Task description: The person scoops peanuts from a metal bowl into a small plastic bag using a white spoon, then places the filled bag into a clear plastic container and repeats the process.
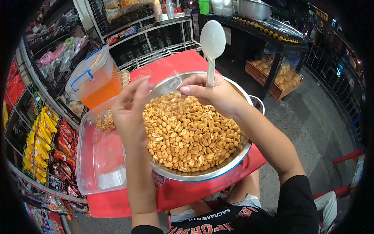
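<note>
My right hand (212,93) grips a white plastic spoon (212,41), its bowl pointing up, over a large metal basin (202,177). Peeled, browned peanuts (191,136) fill much of the basin. Thumb and fingertips of this hand come together near a faint, see-through film (168,81). My left hand (130,105) is raised at the basin's left rim, its fingers pointing up and blurred by motion; whether they hold the film I cannot tell. Beside it sits a clear plastic tub (102,156), with small bags of peanuts (105,120) at its far end.
A red table (179,199) carries the basin and tub. Behind the tub stands a lidded container (93,78) with orange contents. Racks of snack packets (41,140) line the left. At the back right are a dark table with a big pot (254,9) and a crate of bread (286,80).
</note>
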Motion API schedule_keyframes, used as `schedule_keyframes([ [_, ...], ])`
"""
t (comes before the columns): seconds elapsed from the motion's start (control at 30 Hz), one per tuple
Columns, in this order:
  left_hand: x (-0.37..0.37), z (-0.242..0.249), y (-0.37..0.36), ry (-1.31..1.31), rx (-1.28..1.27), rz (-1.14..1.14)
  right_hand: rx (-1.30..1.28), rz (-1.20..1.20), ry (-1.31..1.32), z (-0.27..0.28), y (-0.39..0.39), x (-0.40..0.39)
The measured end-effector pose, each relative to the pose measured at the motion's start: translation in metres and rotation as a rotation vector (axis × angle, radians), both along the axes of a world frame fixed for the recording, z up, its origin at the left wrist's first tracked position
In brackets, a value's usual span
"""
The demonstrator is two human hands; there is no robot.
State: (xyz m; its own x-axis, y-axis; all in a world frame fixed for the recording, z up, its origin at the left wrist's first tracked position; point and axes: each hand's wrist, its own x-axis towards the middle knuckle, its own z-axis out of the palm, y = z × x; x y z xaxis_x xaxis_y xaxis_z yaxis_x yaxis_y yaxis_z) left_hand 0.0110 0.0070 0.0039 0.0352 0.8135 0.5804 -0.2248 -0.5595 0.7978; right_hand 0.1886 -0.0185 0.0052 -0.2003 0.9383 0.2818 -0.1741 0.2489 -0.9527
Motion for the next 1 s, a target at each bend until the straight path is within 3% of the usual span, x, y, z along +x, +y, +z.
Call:
schedule_keyframes([
  [0.1,-0.022,0.002,0.004,-0.109,0.125,0.048,0.051,-0.116,-0.049,0.0,0.0,0.0],
  [0.17,-0.031,0.016,-0.01,-0.422,0.066,0.071,0.12,-0.108,-0.083,-0.003,0.002,0.0],
  [0.2,-0.034,0.019,-0.012,-0.424,0.071,0.063,0.124,-0.093,-0.089,-0.003,0.002,-0.001],
  [0.27,-0.041,0.022,-0.014,-0.296,0.165,0.27,0.078,-0.065,-0.133,-0.002,0.001,-0.001],
  [0.3,-0.048,0.02,-0.011,-0.295,0.167,0.267,0.081,-0.067,-0.131,-0.002,0.001,-0.001],
  [0.37,-0.065,0.015,-0.002,0.015,0.264,0.152,0.109,-0.079,-0.145,-0.003,0.002,-0.003],
  [0.43,-0.068,0.017,-0.002,0.052,0.252,0.057,0.117,-0.087,-0.157,-0.002,0.002,-0.004],
  [0.5,-0.064,0.019,0.001,-0.02,0.202,0.447,0.103,-0.1,-0.162,-0.002,0.002,-0.004],
  [0.63,-0.065,0.023,0.002,0.112,0.506,0.586,0.104,-0.094,-0.2,-0.003,0.003,-0.003],
  [0.73,-0.066,0.022,-0.01,0.27,0.402,0.419,0.115,-0.108,-0.219,-0.003,0.002,-0.004],
  [0.77,-0.065,0.022,-0.011,0.266,0.403,0.422,0.116,-0.127,-0.225,-0.002,0.001,-0.004],
  [0.83,-0.063,0.019,-0.012,0.178,0.109,0.286,0.139,-0.129,-0.223,-0.003,0.002,-0.006],
  [0.87,-0.063,0.013,-0.007,0.145,0.086,0.259,0.127,-0.127,-0.224,-0.003,0.002,-0.006],
  [1.0,-0.032,0.018,-0.014,0.057,0.271,0.325,0.102,-0.111,-0.346,-0.003,0.001,-0.003],
])
